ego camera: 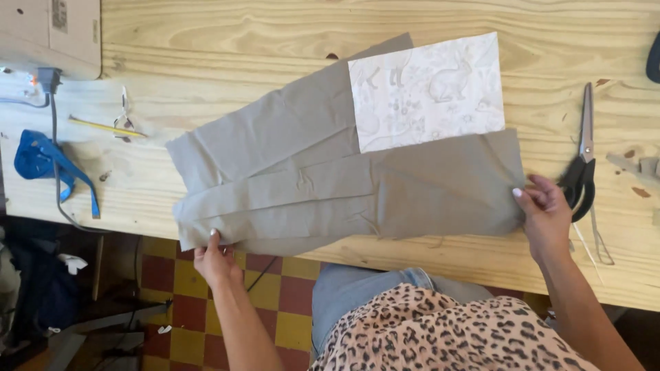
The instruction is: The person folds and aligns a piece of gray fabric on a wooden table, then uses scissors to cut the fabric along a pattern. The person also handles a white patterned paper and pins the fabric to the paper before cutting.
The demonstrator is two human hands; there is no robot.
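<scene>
The grey cloth (330, 185), spread on the bench (206, 34) between the hands, looks light, limp and crease-prone, best gripped at its edges, where the left hand (216, 260) and right hand (544, 209) each pinch it.

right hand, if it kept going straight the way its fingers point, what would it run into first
The right hand points left across the grey fabric, whose edge it already touches. Going on, it would probably slide over that cloth; the white printed piece lies farther up the wooden table, likely off that line.

Brown cardboard box (51, 34) with pale label, top-left corner
</scene>
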